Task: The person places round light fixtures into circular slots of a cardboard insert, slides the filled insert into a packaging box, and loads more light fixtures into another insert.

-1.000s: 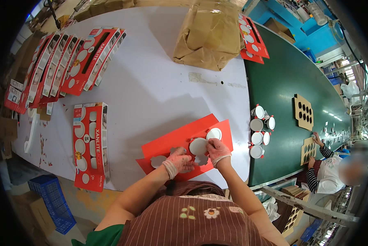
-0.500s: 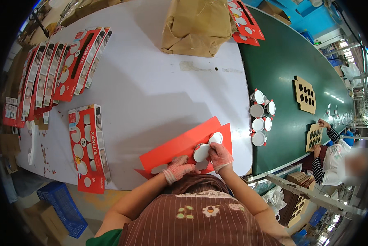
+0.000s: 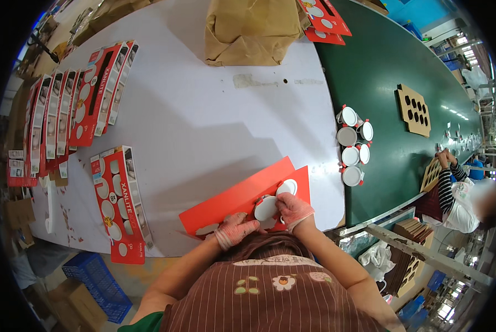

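Note:
A red cardboard sleeve (image 3: 235, 191) with round cut-outs lies at the table's near edge, in front of my body. My right hand (image 3: 293, 211), in a pale glove, pinches the rim of a white round downlight (image 3: 266, 208) over one of the cut-outs. A second white downlight (image 3: 287, 188) sits in the sleeve just beyond it. My left hand (image 3: 234, 229), also gloved, grips the sleeve's near left part, its thumb and fingers close to another cut-out. Fingertips under the card are hidden.
Several red printed boxes (image 3: 95, 94) stand at the far left; another box (image 3: 118, 205) lies nearer. A brown paper-wrapped bundle (image 3: 253, 33) is at the back. Several downlights (image 3: 348, 136) cluster on the green table (image 3: 369, 66), where a co-worker handles a cardboard insert (image 3: 429, 176).
The pinched downlight has shifted slightly left and nearer, covering more of the cut-out below it. My view has shifted a little. The co-worker's hands have moved together by the cardboard insert.

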### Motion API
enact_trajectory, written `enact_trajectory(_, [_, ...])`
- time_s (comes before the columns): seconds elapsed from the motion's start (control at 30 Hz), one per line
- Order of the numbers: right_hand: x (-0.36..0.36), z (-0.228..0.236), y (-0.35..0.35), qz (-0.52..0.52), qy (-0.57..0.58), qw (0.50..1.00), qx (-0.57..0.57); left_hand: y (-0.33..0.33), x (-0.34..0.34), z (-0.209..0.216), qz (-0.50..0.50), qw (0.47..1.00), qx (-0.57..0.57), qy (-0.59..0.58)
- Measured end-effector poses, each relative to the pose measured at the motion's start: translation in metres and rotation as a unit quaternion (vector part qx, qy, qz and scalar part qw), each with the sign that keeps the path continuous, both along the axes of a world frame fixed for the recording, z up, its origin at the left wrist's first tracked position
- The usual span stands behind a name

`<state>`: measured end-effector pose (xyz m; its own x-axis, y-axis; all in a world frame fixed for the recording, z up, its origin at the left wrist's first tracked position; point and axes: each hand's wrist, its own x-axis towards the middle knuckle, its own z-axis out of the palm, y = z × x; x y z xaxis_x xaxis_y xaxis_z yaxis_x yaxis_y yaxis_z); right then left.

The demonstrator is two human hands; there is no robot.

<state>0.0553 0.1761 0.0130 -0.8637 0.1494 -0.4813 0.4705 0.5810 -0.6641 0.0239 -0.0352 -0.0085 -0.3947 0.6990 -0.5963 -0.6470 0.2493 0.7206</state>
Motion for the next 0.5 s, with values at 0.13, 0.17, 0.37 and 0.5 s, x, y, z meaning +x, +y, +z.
enact_trajectory(0.13, [-0.005,0.007,0.002,-0.043,-0.071,0.991,-0.105,0.0,0.008,-0.024,0.039,0.999,0.03,-0.024])
enact_trajectory(0.17, [-0.003,-0.002,0.004,0.019,-0.025,0.999,-0.041,0.002,0.007,-0.029,0.105,0.989,0.006,-0.108])
enact_trajectory(0.37, [-0.026,-0.049,-0.007,0.005,-0.134,0.991,-0.005,0.016,-0.019,-0.034,0.207,0.94,-0.095,-0.253])
enact_trajectory(0.5, [-0.034,-0.051,-0.01,0.042,-0.146,0.988,0.034,-0.001,-0.04,0.006,0.022,0.96,-0.278,0.035])
